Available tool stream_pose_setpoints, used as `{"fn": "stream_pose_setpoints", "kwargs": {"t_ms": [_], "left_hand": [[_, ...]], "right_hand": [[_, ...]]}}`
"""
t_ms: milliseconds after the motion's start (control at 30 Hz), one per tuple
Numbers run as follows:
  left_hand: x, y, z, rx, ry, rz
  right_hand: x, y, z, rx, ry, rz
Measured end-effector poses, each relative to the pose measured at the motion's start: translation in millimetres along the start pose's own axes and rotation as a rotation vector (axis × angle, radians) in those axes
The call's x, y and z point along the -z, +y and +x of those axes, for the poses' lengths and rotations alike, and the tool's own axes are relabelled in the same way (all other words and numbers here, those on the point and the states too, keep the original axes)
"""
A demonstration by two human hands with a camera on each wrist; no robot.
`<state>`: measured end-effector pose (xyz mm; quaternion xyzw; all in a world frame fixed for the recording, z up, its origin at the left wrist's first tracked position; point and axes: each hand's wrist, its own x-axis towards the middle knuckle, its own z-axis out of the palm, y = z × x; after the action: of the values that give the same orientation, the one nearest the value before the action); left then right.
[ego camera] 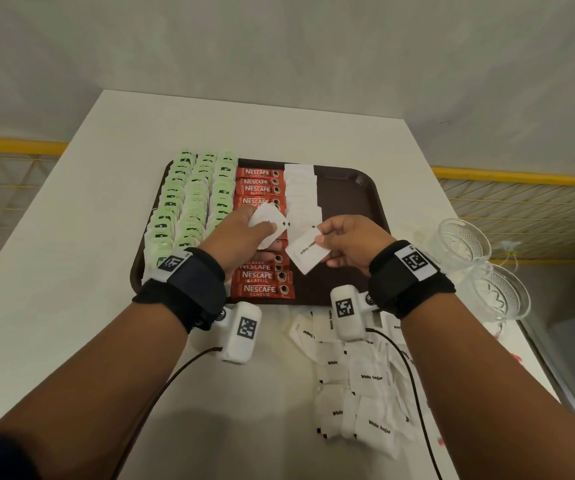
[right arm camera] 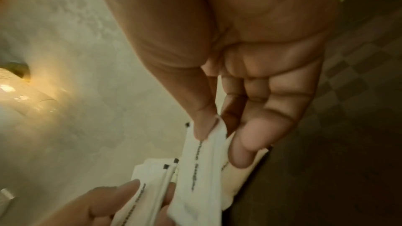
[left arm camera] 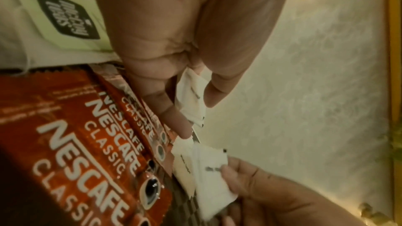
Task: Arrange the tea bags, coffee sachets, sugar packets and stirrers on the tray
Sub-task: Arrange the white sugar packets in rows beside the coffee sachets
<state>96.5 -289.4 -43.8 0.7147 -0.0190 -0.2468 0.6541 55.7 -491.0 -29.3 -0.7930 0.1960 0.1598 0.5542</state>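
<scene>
A white rectangular counter [ego camera: 71, 237] carries a dark brown plastic tray [ego camera: 355, 188], where three columns of pale green paper tea bags [ego camera: 189, 199] lie beside a column of red "NESCAFE CLASSIC" coffee sachets [ego camera: 262, 289] and a partly laid column of white paper sugar packets [ego camera: 301, 192]. The sugar step looks to be under way. More packets, printed "White Sugar", lie heaped on the counter [ego camera: 365, 386] just before the tray. Over the tray, the left hand [ego camera: 241, 233] grips a small stack of packets [ego camera: 272, 220], fingers curled around them; the right hand [ego camera: 352, 244] pinches one packet [ego camera: 305, 252] between thumb and fingers. That packet likely goes next onto the sugar column's near end. No stirrers are visible.
</scene>
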Motion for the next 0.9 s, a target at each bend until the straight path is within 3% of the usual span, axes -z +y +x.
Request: {"fn": "stream_pose_setpoints", "kwargs": {"t_ms": [133,267,333,433,633,700,833,900], "left_hand": [[-5.1,7.7,-4.1,-0.109,-0.112,0.184],[-12.0,11.5,-6.3,-0.145,-0.119,0.175],[-12.8,12.1,-7.3,-0.158,-0.022,0.036],[-11.6,14.7,-7.8,-0.205,0.135,-0.037],[-9.5,10.9,-4.6,-0.15,0.062,-0.13],[-6.3,9.2,-4.9,-0.101,0.072,-0.142],[1.5,5.5,-8.3,-0.026,0.083,-0.193],[4.5,2.1,-11.1,-0.027,0.077,-0.168]], "right_hand": [[1.9,-16.5,-8.3,0.129,-0.083,-0.159],[-3.3,-31.5,-12.9,0.282,0.066,-0.122],[-4.0,-30.9,-12.4,0.234,0.084,-0.052],[-11.0,-23.5,-13.3,0.132,-0.032,0.021],[-13.0,-24.2,-5.8,0.18,0.116,0.338],[-3.2,-19.7,-1.1,0.152,0.138,0.262],[4.6,-6.1,5.4,0.057,0.106,-0.182],[1.7,-0.5,8.4,0.039,0.109,-0.281]]}}
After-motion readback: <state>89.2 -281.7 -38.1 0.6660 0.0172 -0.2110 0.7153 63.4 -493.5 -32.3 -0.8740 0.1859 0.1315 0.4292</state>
